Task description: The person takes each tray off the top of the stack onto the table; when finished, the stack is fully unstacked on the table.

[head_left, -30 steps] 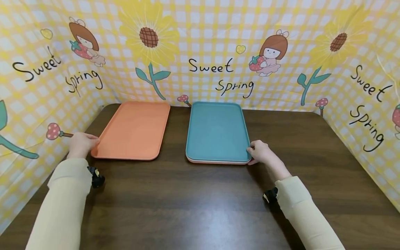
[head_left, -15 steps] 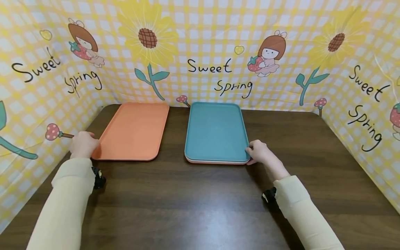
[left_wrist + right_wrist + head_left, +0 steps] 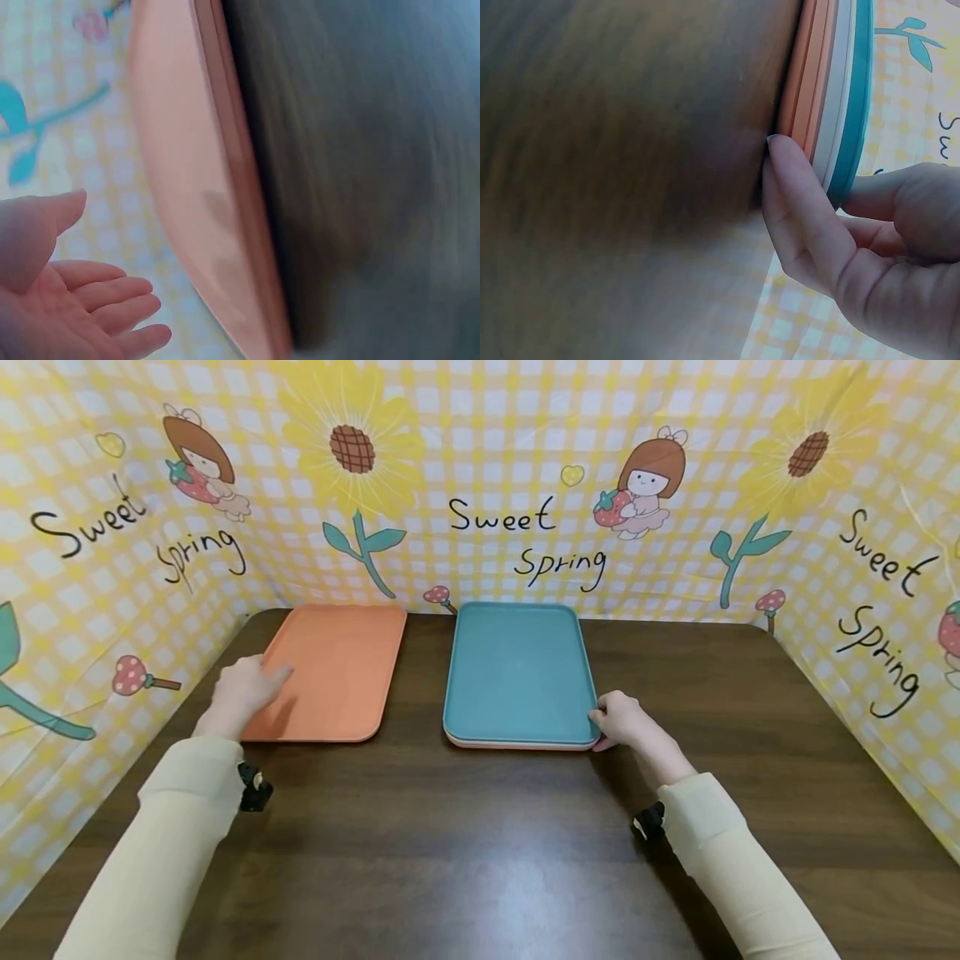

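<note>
An orange tray (image 3: 337, 668) lies flat at the back left of the table. Above its left edge hovers my left hand (image 3: 243, 693), fingers relaxed and apart from it; the left wrist view shows the palm (image 3: 82, 307) beside the orange rim (image 3: 195, 172). Right of it stands a stack with a teal tray (image 3: 520, 672) on top. My right hand (image 3: 630, 722) grips the stack's front right corner. In the right wrist view the fingers (image 3: 806, 202) are under the edges of orange, whitish and teal trays (image 3: 855, 112), the thumb at the teal rim.
The dark wooden table (image 3: 420, 835) has a checked cloth (image 3: 495, 460) with flowers and lettering standing along its back and both sides. A strip of table separates the orange tray from the teal-topped stack.
My left hand has left the orange tray's front left corner, lifted and moved right over its left edge. The right hand keeps its grip on the stack, and both trays' positions look unchanged.
</note>
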Demonstrator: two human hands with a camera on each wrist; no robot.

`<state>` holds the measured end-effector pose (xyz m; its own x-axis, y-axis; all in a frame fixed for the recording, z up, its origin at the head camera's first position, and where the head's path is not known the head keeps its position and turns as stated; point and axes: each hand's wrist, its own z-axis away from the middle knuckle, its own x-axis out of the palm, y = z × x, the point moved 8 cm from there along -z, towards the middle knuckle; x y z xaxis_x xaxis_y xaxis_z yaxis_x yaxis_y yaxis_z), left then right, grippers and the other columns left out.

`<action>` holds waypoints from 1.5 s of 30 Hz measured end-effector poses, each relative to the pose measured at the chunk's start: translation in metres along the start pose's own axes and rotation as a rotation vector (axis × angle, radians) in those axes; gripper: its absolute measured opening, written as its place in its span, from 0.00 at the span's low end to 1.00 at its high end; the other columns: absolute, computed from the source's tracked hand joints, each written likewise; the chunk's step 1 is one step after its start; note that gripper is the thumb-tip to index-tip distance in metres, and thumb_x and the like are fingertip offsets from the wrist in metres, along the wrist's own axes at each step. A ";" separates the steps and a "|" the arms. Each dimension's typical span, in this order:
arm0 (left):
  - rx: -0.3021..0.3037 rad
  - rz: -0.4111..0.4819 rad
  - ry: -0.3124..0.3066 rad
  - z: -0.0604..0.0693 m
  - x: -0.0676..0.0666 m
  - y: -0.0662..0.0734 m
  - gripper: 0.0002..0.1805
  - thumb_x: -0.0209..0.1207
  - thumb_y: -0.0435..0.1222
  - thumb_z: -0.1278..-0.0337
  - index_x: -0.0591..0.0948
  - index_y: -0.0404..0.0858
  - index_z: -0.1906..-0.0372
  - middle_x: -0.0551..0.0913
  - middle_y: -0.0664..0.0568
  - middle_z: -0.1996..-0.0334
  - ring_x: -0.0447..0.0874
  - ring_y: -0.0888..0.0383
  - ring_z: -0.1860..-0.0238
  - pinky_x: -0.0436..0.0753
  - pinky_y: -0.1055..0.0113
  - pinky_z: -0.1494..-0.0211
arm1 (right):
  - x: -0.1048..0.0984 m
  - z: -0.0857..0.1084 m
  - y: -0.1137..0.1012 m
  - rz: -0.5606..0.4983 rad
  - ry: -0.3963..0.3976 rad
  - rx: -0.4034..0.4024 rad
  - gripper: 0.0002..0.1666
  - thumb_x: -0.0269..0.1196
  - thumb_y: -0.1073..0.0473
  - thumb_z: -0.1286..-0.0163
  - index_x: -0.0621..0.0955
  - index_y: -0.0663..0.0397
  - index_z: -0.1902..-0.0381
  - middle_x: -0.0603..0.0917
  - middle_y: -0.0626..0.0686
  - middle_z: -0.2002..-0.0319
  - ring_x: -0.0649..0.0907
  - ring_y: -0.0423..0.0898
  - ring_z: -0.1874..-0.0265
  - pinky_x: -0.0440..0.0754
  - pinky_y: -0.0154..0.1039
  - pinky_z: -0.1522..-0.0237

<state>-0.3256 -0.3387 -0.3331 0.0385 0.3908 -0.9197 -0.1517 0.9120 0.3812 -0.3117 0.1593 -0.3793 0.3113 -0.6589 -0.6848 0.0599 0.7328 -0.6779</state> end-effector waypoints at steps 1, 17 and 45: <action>0.025 -0.004 -0.001 0.001 0.002 0.011 0.49 0.33 0.61 0.35 0.51 0.19 0.32 0.56 0.18 0.37 0.58 0.22 0.42 0.64 0.34 0.41 | -0.001 0.000 0.000 -0.001 0.005 -0.001 0.13 0.48 0.66 0.28 0.73 0.71 0.69 0.75 0.66 0.70 0.87 0.54 0.74 0.85 0.39 0.71; 0.176 0.180 -0.161 0.028 0.071 0.148 0.39 0.44 0.51 0.32 0.56 0.23 0.31 0.58 0.29 0.32 0.57 0.37 0.31 0.63 0.47 0.31 | 0.001 -0.002 0.002 0.010 0.013 -0.001 0.13 0.48 0.66 0.28 0.74 0.71 0.69 0.76 0.67 0.69 0.87 0.53 0.76 0.84 0.38 0.73; 0.100 0.324 -0.030 0.024 0.118 0.187 0.17 0.56 0.31 0.46 0.81 0.27 0.52 0.85 0.38 0.57 0.81 0.46 0.53 0.80 0.58 0.50 | -0.004 -0.001 0.003 0.028 0.069 -0.010 0.15 0.51 0.65 0.29 0.75 0.68 0.76 0.77 0.64 0.74 0.86 0.50 0.79 0.84 0.38 0.73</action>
<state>-0.3261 -0.1191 -0.3679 0.0335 0.6641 -0.7468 -0.0633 0.7472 0.6616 -0.3141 0.1637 -0.3785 0.2465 -0.6483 -0.7204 0.0425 0.7498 -0.6603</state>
